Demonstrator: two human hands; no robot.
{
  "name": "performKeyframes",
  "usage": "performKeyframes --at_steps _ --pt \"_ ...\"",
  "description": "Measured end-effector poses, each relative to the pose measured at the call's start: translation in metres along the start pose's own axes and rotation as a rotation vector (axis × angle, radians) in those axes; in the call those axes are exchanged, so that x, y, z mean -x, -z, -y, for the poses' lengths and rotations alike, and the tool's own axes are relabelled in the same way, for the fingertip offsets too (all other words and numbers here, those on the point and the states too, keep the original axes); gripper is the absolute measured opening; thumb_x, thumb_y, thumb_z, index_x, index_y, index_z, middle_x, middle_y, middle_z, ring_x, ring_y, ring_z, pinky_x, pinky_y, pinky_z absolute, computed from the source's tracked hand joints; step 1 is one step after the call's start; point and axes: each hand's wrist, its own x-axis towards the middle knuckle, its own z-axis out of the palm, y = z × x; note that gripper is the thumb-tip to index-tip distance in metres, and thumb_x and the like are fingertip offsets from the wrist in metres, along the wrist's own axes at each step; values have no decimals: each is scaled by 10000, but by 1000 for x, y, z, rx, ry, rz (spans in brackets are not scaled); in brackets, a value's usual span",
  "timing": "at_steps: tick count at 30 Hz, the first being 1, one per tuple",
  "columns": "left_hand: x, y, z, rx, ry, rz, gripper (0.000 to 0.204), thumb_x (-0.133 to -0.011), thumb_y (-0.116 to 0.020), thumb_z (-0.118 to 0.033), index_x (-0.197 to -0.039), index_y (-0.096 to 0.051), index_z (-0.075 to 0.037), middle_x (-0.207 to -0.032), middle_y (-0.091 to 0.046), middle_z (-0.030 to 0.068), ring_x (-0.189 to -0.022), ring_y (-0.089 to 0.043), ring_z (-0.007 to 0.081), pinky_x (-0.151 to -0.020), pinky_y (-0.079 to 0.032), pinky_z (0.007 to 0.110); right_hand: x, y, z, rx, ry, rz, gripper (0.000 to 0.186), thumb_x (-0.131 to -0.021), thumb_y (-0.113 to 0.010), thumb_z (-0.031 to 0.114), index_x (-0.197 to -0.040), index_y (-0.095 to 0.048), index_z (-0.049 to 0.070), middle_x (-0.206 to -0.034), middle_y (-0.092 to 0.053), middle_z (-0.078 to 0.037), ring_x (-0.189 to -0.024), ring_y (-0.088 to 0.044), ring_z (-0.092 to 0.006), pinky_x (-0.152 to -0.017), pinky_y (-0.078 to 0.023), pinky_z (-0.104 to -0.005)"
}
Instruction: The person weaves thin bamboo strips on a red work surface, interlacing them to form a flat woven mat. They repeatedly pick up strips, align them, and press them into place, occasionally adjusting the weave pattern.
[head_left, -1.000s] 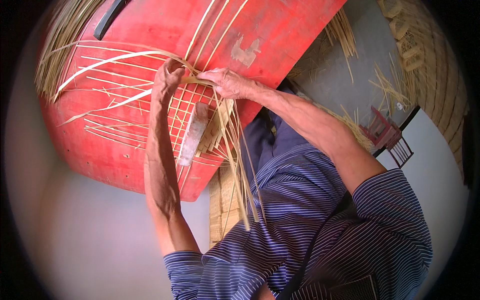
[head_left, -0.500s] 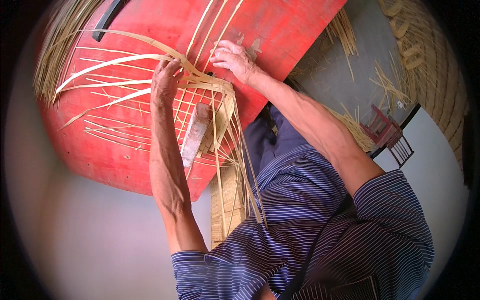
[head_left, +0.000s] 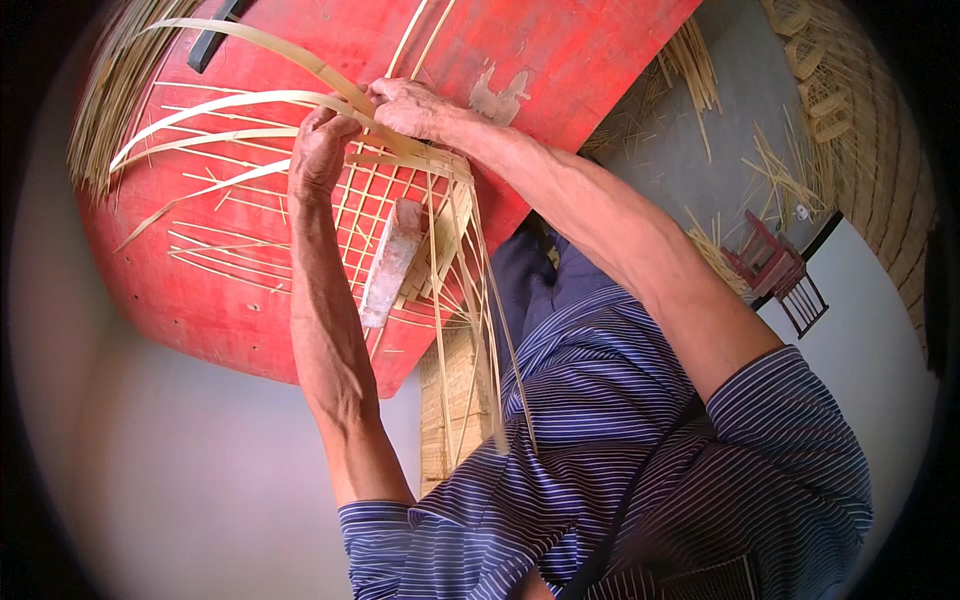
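A half-woven bamboo lattice (head_left: 358,195) lies on the red board, with loose strips fanning out on its left and near sides. My left hand (head_left: 322,150) is closed at the lattice's far left corner, its fingertips pinching bamboo strips (head_left: 240,101) that arc away to the left. Just right of it, my right hand (head_left: 408,108) has its fingers bent and closed at the base of a wide bamboo strip (head_left: 275,42), which curves up and left. Its fingertips are partly hidden. On the lattice rests a whitish, worn block (head_left: 393,262), touched by neither hand.
The red board (head_left: 240,330) fills the upper left. A bundle of thin strips (head_left: 110,110) and a black bar (head_left: 213,40) are at its far left. Off to the right are scattered strips (head_left: 780,175), a small dark-red chair (head_left: 770,262) and woven matting (head_left: 880,180).
My right hand has moved left from over the board and closed beside my left hand. The wide strip now arcs higher. My left hand has shifted slightly left.
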Motion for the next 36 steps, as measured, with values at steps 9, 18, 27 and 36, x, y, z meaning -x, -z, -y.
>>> performKeyframes --at_steps 9,18,27,36 --pt "-7 9 6 -98 -87 -89 599 -816 -533 -63 -1400 -455 46 -1230 -588 136 -1125 -523 232 -992 -383 351 3 -1 9 80 66 136 538 -735 -655 222 -1225 -574 15 -1057 -677 -190 -1014 -649 -281 -883 -497 -389" --pt "12 -6 -18 -589 -84 -266 459 -800 -579 -252 -1179 -583 8 -1128 -634 137 -1062 -567 274 -954 -428 413 10 -16 17 152 101 -80 393 -767 -648 82 -1150 -577 31 -1035 -673 -233 -1011 -664 -336 -866 -523 -437" --pt "3 9 19 -722 -164 -584 280 -864 -581 -208 -1037 -632 6 -812 -673 130 -749 -654 228 -700 -513 378 -7 -13 12 267 17 -7 420 -767 -606 100 -1185 -613 60 -1047 -685 -223 -1032 -658 -353 -890 -517 -424" --pt "16 2 17 -804 -326 -712 308 -862 -560 -210 -1062 -654 6 -736 -677 145 -690 -681 250 -660 -529 393 -6 -17 2 230 139 -119 341 -808 -609 196 -1115 -636 50 -955 -698 -205 -955 -674 -346 -837 -518 -435"
